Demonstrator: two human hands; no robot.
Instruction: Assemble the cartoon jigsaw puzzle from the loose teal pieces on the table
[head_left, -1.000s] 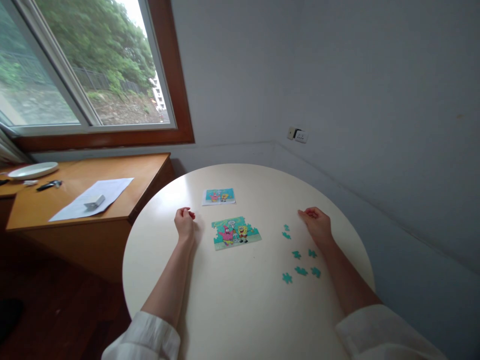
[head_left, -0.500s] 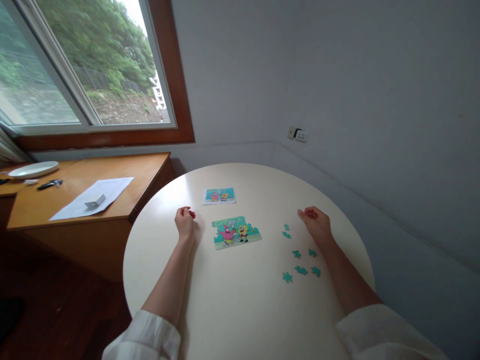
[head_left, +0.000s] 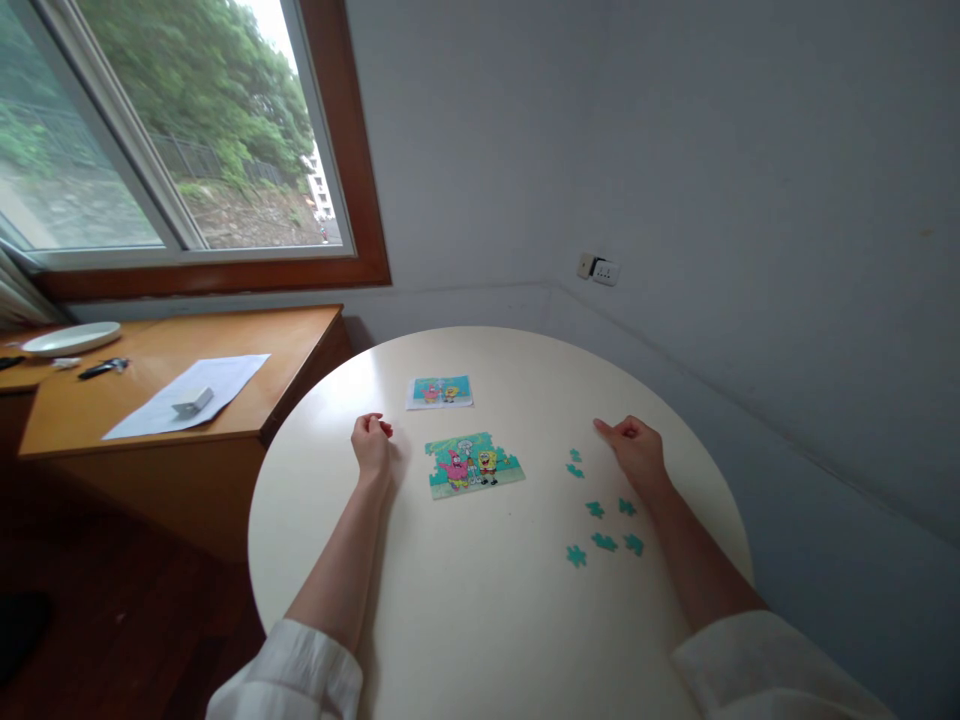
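A partly built cartoon jigsaw puzzle (head_left: 474, 464) lies near the middle of a round white table (head_left: 465, 610). Behind it sits a small reference picture (head_left: 439, 392). My left hand (head_left: 371, 444) rests on the table just left of the puzzle, fingers curled into a loose fist with nothing visible in them. My right hand (head_left: 634, 451) rests to the right, fingers loosely curled, beside several loose teal puzzle pieces (head_left: 604, 541). It touches none of the pieces that I can see.
A wooden desk (head_left: 180, 400) stands to the left under a window (head_left: 165, 130), carrying a sheet of paper (head_left: 187, 396), a white plate (head_left: 71, 338) and small items. Grey walls meet in a corner behind the table, with a socket (head_left: 598, 270).
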